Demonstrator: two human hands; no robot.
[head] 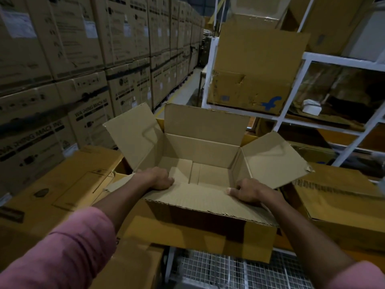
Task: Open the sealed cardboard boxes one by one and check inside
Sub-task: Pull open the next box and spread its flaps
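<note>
The left hand (159, 178) and right hand (249, 191) both curl over the near flap (200, 198) of the open box (198, 159), fingers closed on its fold line, pressing it down and outward. The box sits straight ahead on other cartons, just below the white rack (291, 119); its other three flaps stand spread and the floor inside looks bare. Judging by that, it should be light — thin corrugated board, stiff along the flutes yet easily creased, torn at the flap edges — so grip the side walls rather than the flaps
</note>
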